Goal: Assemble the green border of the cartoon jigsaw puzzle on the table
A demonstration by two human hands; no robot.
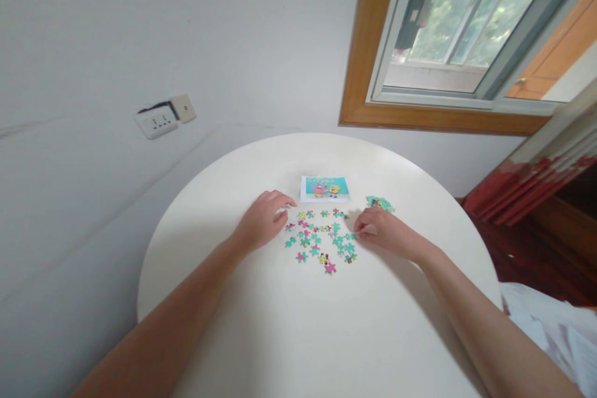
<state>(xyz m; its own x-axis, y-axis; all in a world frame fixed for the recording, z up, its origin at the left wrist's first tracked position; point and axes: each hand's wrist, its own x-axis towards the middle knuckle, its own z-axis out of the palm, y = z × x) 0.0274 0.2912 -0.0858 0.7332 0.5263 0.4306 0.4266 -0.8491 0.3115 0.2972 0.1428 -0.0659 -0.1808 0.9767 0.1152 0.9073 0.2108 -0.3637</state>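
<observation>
Loose jigsaw puzzle pieces (314, 250) in teal, pink and yellow lie spread over the middle of the table, between my two hands. My left hand (267, 217) rests at their left side, thumb and fingers apart, with nothing in it. On the right, my right hand (377, 229) has its thumb and fingers closed together at the edge of a teal puzzle piece (351, 237); the fingertips partly hide what they pinch. Behind the pieces lies a picture card (325, 189) with a pink and a yellow cartoon figure.
A small heap of puzzle pieces (380, 203) sits beyond my right hand. The round white table (280, 329) stands against a wall with a socket (157, 122) on it. At the right are a wood-framed window (359, 99), a red and white curtain (508, 186) and white cloth or paper (550, 323).
</observation>
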